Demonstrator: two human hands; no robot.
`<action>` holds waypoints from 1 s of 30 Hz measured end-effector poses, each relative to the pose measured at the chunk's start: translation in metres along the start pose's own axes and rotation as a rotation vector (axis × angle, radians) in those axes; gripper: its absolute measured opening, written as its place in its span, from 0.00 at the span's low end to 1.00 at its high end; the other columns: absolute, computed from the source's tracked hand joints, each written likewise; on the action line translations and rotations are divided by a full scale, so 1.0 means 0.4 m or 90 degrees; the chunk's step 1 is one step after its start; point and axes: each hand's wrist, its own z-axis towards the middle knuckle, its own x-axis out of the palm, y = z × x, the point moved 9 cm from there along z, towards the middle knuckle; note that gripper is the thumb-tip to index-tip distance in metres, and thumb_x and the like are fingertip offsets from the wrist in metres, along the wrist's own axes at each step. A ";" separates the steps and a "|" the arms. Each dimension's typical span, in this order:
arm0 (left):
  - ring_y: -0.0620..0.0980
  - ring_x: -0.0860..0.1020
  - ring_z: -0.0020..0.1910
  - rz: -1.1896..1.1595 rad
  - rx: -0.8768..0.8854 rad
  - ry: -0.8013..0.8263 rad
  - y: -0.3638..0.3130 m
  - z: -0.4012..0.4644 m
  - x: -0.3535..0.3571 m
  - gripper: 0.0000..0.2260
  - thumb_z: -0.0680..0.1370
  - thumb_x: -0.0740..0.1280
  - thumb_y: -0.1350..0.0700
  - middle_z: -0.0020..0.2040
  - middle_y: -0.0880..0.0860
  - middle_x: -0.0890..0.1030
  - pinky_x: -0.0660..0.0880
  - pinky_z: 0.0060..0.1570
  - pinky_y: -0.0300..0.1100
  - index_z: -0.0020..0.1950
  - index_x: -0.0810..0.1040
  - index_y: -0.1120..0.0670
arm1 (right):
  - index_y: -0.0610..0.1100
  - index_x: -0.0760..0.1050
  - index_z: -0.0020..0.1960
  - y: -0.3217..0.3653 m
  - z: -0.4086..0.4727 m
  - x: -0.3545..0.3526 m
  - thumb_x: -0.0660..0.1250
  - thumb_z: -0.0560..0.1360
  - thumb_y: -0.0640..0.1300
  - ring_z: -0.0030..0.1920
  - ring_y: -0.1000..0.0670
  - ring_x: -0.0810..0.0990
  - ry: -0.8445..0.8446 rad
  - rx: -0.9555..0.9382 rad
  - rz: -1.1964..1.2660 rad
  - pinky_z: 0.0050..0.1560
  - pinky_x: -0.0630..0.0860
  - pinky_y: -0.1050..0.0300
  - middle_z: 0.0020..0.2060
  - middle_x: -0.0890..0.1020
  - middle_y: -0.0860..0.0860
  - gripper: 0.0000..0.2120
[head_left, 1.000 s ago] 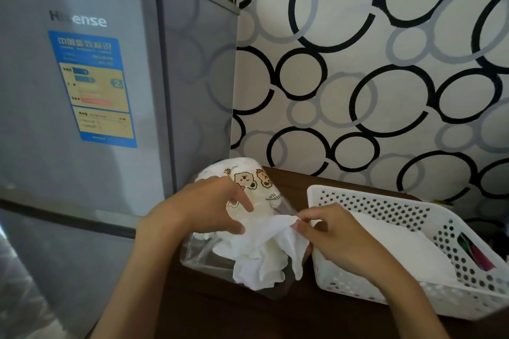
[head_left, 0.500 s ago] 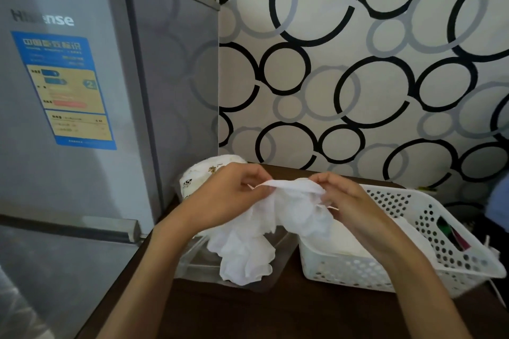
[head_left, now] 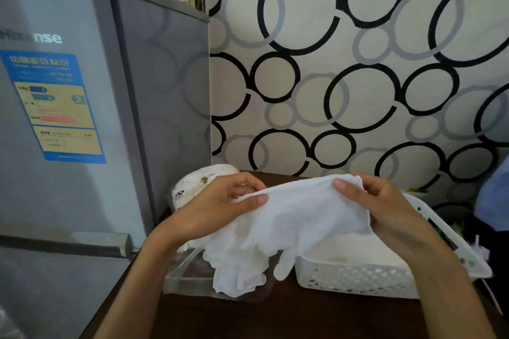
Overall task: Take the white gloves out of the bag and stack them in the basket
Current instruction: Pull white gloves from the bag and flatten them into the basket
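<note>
On the dark table (head_left: 316, 316), both the left hand (head_left: 220, 209) and right hand (head_left: 385, 209) pinch a glove (head_left: 303, 217) stretched crosswise mid-frame, the basket (head_left: 358, 278) lying just below, nearer the right hand.

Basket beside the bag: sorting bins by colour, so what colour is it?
White basket, perforated sides, seen in the head view.

— How's the light?
— Dim and soft, perhaps from the front left: a pale sheen lies across the refrigerator door (head_left: 55, 146), washing out its lettering.
— Shadows?
— The brown bench (head_left: 275, 316) sits nearly black beneath the arms.
— Sharpness?
— Centre fairly crisp; the refrigerator label (head_left: 55, 107) is smeared, and the edges bow with wide-angle distortion.
</note>
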 end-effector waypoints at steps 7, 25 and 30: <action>0.47 0.80 0.40 -0.006 0.033 -0.050 -0.036 0.024 0.030 0.15 0.78 0.59 0.44 0.41 0.49 0.82 0.77 0.43 0.39 0.48 0.81 0.51 | 0.46 0.81 0.50 0.007 -0.007 -0.091 0.65 0.73 0.46 0.45 0.54 0.83 -0.079 -0.016 0.089 0.41 0.80 0.63 0.46 0.85 0.50 0.09; 0.46 0.69 0.38 -0.151 -0.052 -0.252 -0.076 0.193 0.203 0.12 0.84 0.51 0.52 0.39 0.50 0.70 0.67 0.38 0.40 0.43 0.67 0.52 | 0.52 0.78 0.46 0.109 -0.067 -0.262 0.60 0.80 0.45 0.38 0.57 0.77 -0.398 -0.286 -0.236 0.35 0.71 0.69 0.40 0.81 0.54 0.09; 0.45 0.71 0.35 -0.045 0.022 -0.395 -0.091 0.157 0.144 0.12 0.83 0.51 0.47 0.37 0.48 0.72 0.70 0.37 0.43 0.49 0.70 0.51 | 0.53 0.78 0.45 0.081 -0.047 -0.221 0.62 0.79 0.46 0.39 0.61 0.79 -0.329 -0.257 -0.116 0.38 0.75 0.69 0.38 0.82 0.56 0.08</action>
